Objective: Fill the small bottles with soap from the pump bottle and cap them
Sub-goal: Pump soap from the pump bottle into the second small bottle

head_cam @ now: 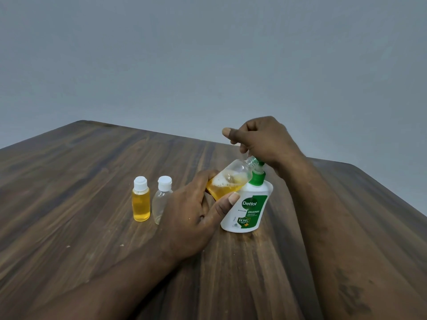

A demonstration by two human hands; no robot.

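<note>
A white pump bottle (248, 209) with a green collar and label stands on the wooden table (92, 204). My right hand (261, 139) sits on top of its green pump head, fingers curled over it. My left hand (196, 213) grips a small clear bottle (231, 179), uncapped and tilted, its mouth up against the pump nozzle. That bottle is partly full of foamy orange soap. To the left stand two capped small bottles: one full of orange soap (141, 202), one looking almost empty (161, 197).
The table's far edge runs just behind the pump bottle, and its right edge slopes down at the right. A grey wall fills the background. A few small specks lie on the wood near the front left.
</note>
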